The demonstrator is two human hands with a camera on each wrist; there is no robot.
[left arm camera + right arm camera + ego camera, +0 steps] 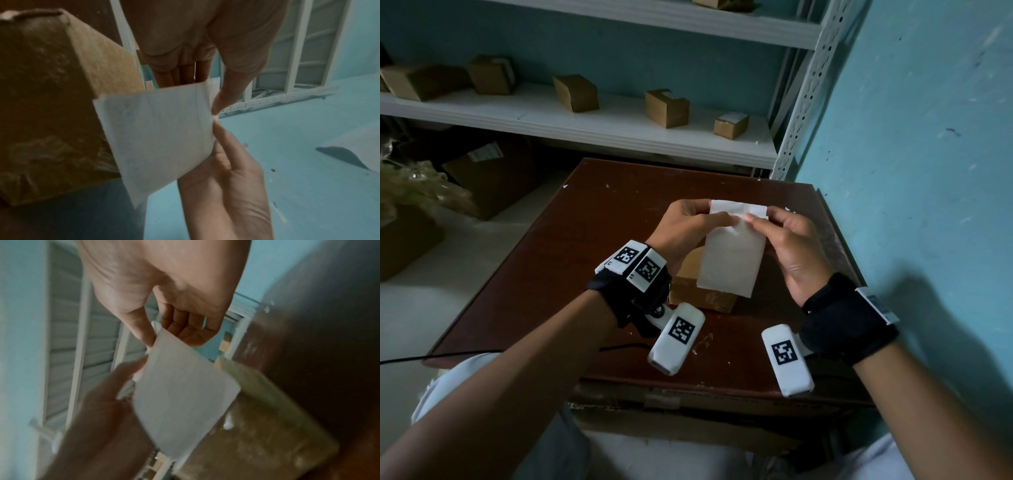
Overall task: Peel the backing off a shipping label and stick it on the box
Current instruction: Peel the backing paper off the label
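**Paper split at the top edge: peel slow, keep the halves apart**

Paper is all either hand grips. The left hand (681, 222) and right hand (791, 240) each pinch the label (729, 260) at its top edge, thumbs almost meeting at the middle of that edge. Above the pinch a brighter strip stands up, which looks like the label face parting from the backing; which hand has which layer I cannot tell. Below the pinch the sheet hangs free.

To do this step well, judging from here: keep both pinches close to the split line, so that the pull works at the seam and the paper does not tear. Draw the hands apart slowly and re-grip lower as the seam opens. Keep the sticky side off fingers and from folding on itself.

Beyond the free lower edge sits the box (688, 291), on the table (585, 240), just under the sheet, not touching it. Its top is bare, ready for the label.
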